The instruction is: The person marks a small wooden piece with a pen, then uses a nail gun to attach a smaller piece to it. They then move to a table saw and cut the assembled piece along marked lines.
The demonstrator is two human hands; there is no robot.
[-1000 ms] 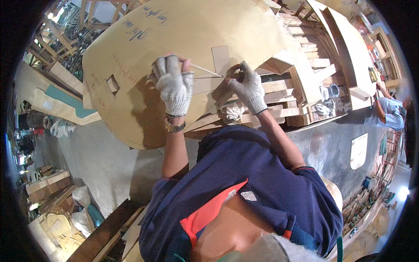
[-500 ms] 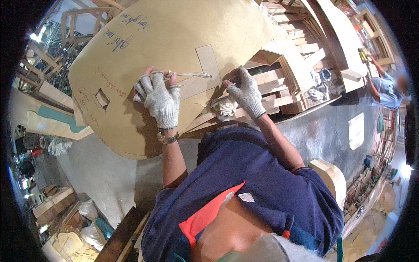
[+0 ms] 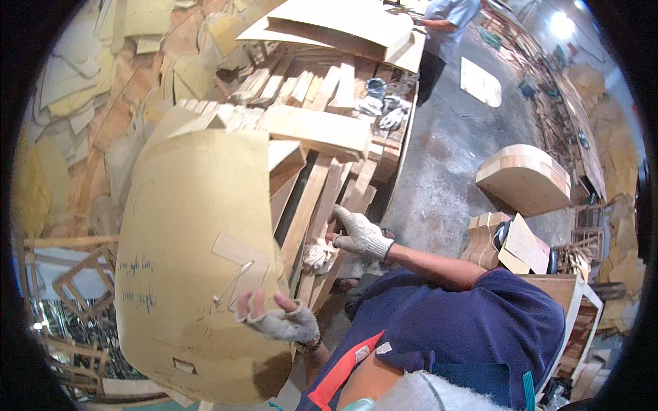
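Observation:
A large tan board (image 3: 199,178) with a rounded end and handwriting fills the left middle. On it lie a paler L-shaped piece (image 3: 233,253) and a thin, light looped cord (image 3: 235,279). My left hand (image 3: 281,322), in a grey-white glove with bare fingertips, is over the board's near edge, fingers spread, close to the cord. My right hand (image 3: 363,234), gloved the same way, is beyond the board's right edge above stacked timber (image 3: 322,198). Its thumb and index finger are apart, with nothing visible between them. A crumpled whitish cloth or glove (image 3: 319,257) lies below it.
Wooden pieces (image 3: 295,85) are piled beyond the board. A person in a light blue shirt (image 3: 449,27) stands at the far end. A thick curved wooden block (image 3: 524,178) is on the right, with a white panel (image 3: 480,81) on the floor farther off.
My view has turned to the right, bringing the right-hand floor and blocks into sight. My left hand has come away from the cord, which now rests on the board.

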